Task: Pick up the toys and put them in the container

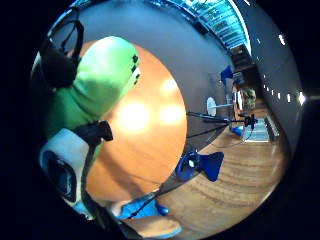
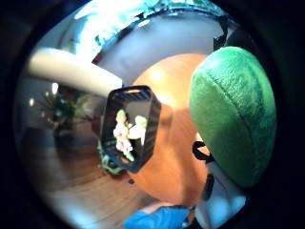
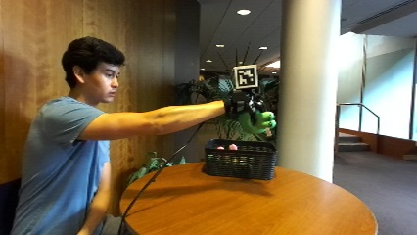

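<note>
Hanging from the gloved right hand, 1 green plush toy sits above the black basket, roughly over its far side from the person. The fingers are curled around the toy, which droops downward from the grip. The arm is stretched out straight at shoulder height across the round wooden table. The thumb-side palm view shows the basket below, with other soft toys already inside. By my reading, the release only needs the toy to be plumb over the opening.

A green plush toy sits gripped in the hand; directly below it stands the black basket, holding small pastel toys.
</note>
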The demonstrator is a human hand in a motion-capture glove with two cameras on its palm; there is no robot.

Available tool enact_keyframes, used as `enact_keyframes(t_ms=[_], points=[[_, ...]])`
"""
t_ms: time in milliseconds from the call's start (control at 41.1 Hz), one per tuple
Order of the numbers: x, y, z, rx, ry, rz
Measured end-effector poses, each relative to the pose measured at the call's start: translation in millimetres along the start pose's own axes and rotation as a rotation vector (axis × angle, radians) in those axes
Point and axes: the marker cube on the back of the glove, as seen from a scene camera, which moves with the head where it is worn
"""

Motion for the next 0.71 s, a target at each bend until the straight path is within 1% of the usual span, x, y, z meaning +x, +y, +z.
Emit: enact_keyframes(t_ms=[49, 146, 219, 316, 511, 560, 657, 706], points=[[-14.9, 3.3, -15.2, 0.022, -0.015, -0.009], [-42.6, 14.9, -36.3, 0.057, -0.023, -0.124], [-73.2, 20.6, -47.2, 0.087, -0.023, -0.157], [-114.6, 29.5, -55.5, 0.115, -0.021, -0.22], [-185.2, 42.2, -63.0, 0.128, -0.008, -0.298], [-190.8, 45.2, -62.1, 0.123, -0.014, -0.314], [-163.2, 53.4, -53.9, 0.125, -0.065, -0.309], [-161.5, 57.1, -49.4, 0.134, -0.083, -0.32]])
